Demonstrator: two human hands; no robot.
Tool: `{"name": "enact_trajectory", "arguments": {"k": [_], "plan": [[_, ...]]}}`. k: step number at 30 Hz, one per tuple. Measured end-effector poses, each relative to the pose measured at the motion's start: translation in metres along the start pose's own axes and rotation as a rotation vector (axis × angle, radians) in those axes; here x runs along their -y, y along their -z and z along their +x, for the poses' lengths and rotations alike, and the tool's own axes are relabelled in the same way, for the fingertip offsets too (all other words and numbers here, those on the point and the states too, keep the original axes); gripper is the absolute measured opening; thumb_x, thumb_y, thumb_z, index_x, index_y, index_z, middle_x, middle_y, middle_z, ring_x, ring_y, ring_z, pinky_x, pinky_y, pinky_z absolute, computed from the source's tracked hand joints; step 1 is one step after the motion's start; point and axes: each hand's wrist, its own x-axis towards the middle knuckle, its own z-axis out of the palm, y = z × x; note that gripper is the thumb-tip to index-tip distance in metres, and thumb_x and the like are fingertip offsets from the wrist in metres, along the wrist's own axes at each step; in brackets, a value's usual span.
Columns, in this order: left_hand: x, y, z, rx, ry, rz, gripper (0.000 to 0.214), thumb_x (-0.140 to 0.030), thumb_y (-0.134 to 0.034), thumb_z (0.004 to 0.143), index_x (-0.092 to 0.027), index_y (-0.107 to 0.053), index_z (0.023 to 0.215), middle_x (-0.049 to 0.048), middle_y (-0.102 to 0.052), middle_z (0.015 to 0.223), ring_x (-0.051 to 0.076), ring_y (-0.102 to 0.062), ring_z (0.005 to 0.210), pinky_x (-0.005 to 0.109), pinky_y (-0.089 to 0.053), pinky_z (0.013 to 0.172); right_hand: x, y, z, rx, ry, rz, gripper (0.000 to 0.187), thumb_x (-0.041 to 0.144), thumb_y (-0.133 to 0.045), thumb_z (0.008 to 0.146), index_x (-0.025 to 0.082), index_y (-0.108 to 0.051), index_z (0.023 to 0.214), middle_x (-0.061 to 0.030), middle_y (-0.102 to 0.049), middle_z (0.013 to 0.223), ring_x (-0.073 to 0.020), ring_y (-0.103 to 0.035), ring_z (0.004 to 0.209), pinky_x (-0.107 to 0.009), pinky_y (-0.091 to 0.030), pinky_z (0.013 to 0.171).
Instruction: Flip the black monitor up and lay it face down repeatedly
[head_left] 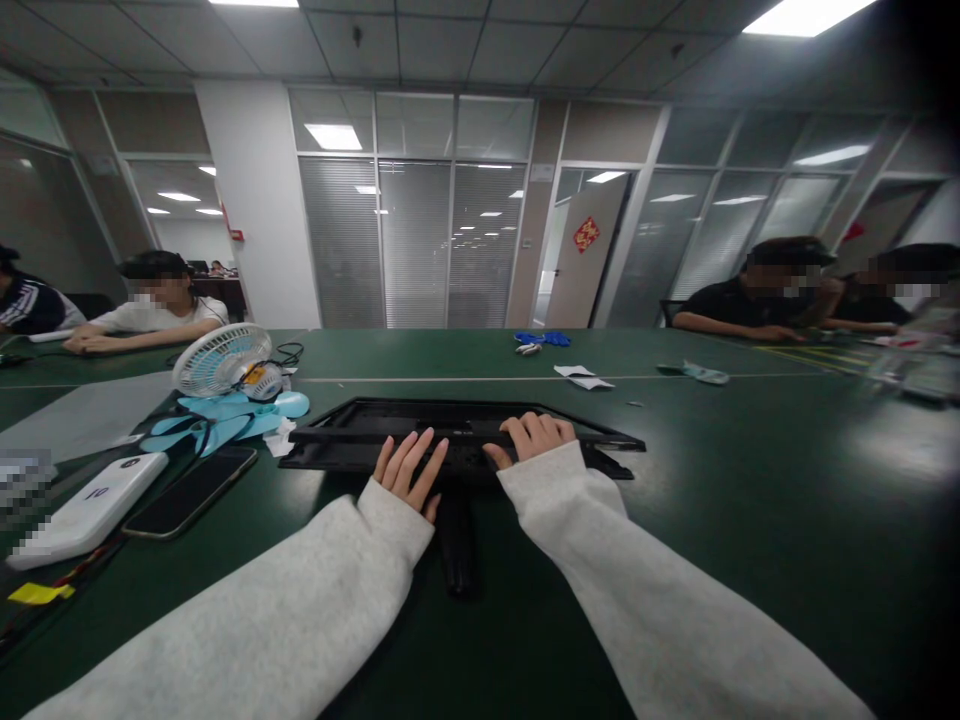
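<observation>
A flat black frame-like panel lies on the green table in front of me, with a black stand or stem reaching toward me from under it. My left hand rests on its near edge, fingers stretched out and flat. My right hand sits on the panel's middle with the fingers curled over a bar. Both arms wear light grey sleeves.
Left of the panel stand a small white desk fan on light blue pieces, a dark phone and a white box-shaped device. Paper scraps and blue bits lie farther back. Other people sit at the far left and far right.
</observation>
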Motion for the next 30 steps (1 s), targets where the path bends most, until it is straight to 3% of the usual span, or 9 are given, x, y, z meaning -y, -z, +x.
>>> {"name": "enact_trajectory", "arguments": {"k": [11, 30], "plan": [[0.002, 0.000, -0.001, 0.007, -0.014, 0.024, 0.055, -0.028, -0.050, 0.088, -0.018, -0.043, 0.142, 0.0122, -0.044, 0.144, 0.028, -0.039, 0.133, 0.049, -0.021, 0.115, -0.004, -0.003, -0.001, -0.060, 0.065, 0.010, 0.045, 0.058, -0.044, 0.090, 0.018, -0.066, 0.093, -0.0075, -0.061, 0.087, -0.0231, -0.049, 0.081, -0.038, -0.026, 0.078], [0.000, -0.003, -0.003, 0.010, -0.025, 0.032, 0.055, -0.030, -0.050, 0.089, -0.019, -0.042, 0.142, 0.0112, -0.046, 0.142, 0.028, -0.039, 0.132, 0.049, -0.022, 0.115, 0.001, -0.013, -0.005, -0.201, 0.166, 0.069, 0.038, 0.052, -0.045, 0.093, 0.024, -0.071, 0.097, -0.0034, -0.066, 0.085, -0.0199, -0.051, 0.082, -0.037, -0.024, 0.092]]}}
